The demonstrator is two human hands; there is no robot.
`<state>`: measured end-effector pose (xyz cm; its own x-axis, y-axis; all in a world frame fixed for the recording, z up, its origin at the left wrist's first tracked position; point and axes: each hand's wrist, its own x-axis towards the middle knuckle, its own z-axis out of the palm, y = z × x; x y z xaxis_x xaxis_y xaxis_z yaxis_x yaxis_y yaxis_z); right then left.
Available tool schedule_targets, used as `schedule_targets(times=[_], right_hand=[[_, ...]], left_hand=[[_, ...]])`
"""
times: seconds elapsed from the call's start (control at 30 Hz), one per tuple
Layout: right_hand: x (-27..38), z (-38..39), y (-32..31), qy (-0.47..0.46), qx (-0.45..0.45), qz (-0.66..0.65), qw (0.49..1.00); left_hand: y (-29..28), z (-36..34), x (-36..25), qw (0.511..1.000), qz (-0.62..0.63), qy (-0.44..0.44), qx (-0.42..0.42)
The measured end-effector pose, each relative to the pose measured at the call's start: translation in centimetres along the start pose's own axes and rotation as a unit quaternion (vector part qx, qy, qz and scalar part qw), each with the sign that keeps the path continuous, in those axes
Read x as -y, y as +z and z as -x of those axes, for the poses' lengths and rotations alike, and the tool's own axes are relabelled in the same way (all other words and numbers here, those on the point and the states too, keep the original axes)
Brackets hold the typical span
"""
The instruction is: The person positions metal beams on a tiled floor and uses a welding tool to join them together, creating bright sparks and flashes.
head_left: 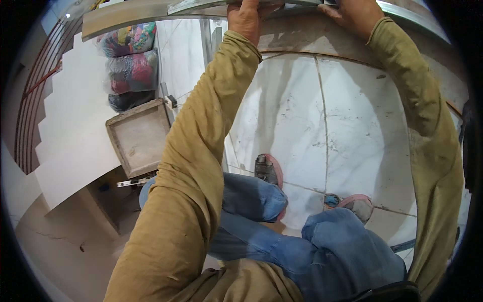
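Note:
Both arms, in tan sleeves, reach to the top edge of the head view. My left hand (pixel 245 21) is closed on a long silvery metal channel (pixel 201 6), its fingertips partly cut off by the picture's edge. Farther right, my right hand (pixel 358 19) grips along the same line of metal, thumb toward the left hand; its other fingers are mostly out of sight. The metal shows again beyond the right wrist. Below the channel at the left lies a wider, dull metal-coloured length (pixel 126 19), its end sticking out past the left hand.
At the left, clear bags of colourful cloth (pixel 132 70) sit beside a wood-framed square board (pixel 140 137) and a white stepped-edge panel (pixel 75 110). A level-like bar (pixel 133 182) lies below. White marble-look tiles (pixel 297 105) cover the floor around my sandalled feet.

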<state>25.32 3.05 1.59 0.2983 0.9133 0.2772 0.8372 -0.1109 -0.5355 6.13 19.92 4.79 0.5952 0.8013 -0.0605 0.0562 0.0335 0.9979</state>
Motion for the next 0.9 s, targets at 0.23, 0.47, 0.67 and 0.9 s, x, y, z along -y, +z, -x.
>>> schedule_targets(times=[0.23,0.47,0.67,0.9], right_hand=[[-0.3,0.2,0.9,-0.029,-0.01,-0.05,0.998],[-0.8,-0.6,1.5,0.025,0.023,-0.075,0.997],[-0.2,-0.3,1.4,0.051,0.023,-0.015,0.998],[2.3,1.8,-3.7,-0.008,0.055,0.132,0.99]], left_hand=[[-1.6,-0.6,0.7,0.998,-0.03,0.047,0.027],[-2.7,-3.3,2.9,0.986,-0.132,0.078,0.071],[-1.1,-3.0,2.9,0.988,-0.126,0.047,0.077],[0.5,-2.3,2.1,0.981,-0.179,0.067,0.041]])
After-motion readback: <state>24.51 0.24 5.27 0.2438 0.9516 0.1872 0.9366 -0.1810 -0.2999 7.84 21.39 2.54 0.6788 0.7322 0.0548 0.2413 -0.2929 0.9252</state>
